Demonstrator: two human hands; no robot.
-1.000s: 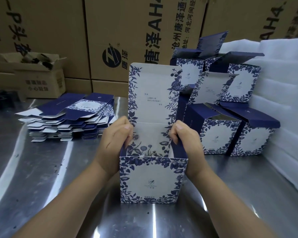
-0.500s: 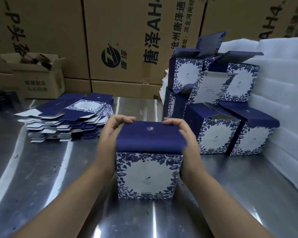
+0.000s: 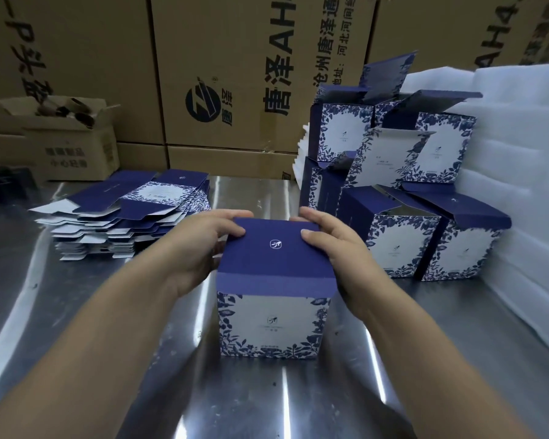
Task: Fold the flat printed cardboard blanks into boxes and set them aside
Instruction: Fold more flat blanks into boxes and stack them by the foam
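– Between the two hands, what stands there?
– One box (image 3: 268, 324), upright on the steel table (image 3: 76, 312), its long axis vertical. The left hand (image 3: 197, 248) and right hand (image 3: 336, 248) each clasp an upper far corner. The thumbs lie flat on the dark blue lid (image 3: 276, 258) and the fingers curl over the far edge.
– Is it closed?
– Not quite, I judge. The lid's tuck flap (image 3: 276, 285) hangs outside the front wall, on the side nearest the wrists, so it looks untucked.
– And where would it go?
– Just right of the right hand sit the folded boxes (image 3: 400, 245), most with lids ajar. Whether anything is inside them I cannot tell. That hand is nearer, so the move probably runs rightward.
– What lies off the left hand?
– A stack of flat blanks (image 3: 133, 210), well apart from the box. Beyond it, an open brown carton (image 3: 76, 153) holds dark items too blurred to name.
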